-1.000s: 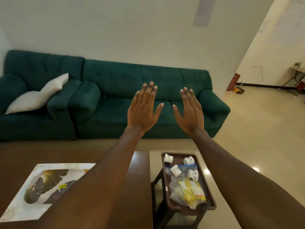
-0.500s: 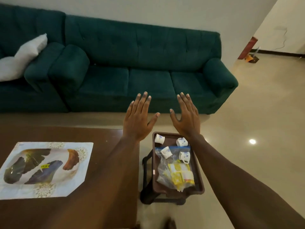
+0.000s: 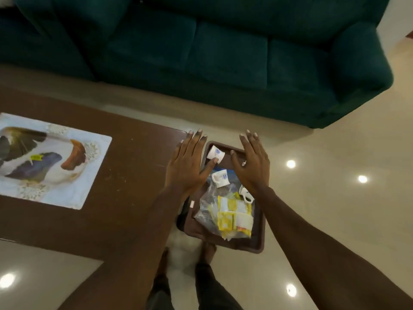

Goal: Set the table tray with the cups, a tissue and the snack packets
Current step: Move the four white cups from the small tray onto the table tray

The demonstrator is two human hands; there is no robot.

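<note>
Cups lie in a brown tray (image 3: 259, 229) standing on the floor just right of the wooden table (image 3: 125, 189). One white cup (image 3: 215, 152) with a blue print lies on its side at the tray's far end. A second cup (image 3: 220, 179) lies tipped near the middle, on the upper edge of a clear plastic bag (image 3: 206, 206). A third cup (image 3: 245, 194) is partly hidden under the right wrist, handle showing. Yellow snack packets (image 3: 228, 214) sit inside the bag, in the tray's near half. Can't make out a tissue for sure.

Left hand (image 3: 186, 166) is flat, palm down, fingers spread and straight, pointing away from the body. It sits over the table's right edge and the tray's left rim; its thumb reaches toward the far cup, but whether it touches I cannot tell. It holds nothing. Right hand (image 3: 252, 166) is also flat and palm down, fingers extended and slightly apart, over the tray's far right part. It is empty too, thumb angled inward. Both forearms run bare from the bottom corners and converge on the tray, hands apart with the two cups between them.

Table carries a printed placemat (image 3: 51, 162) on its left. A dark green sofa (image 3: 223, 52) fills the top. Glossy floor (image 3: 324, 198) shows light spots. Person's legs in dark trousers and bare feet show below the tray.
</note>
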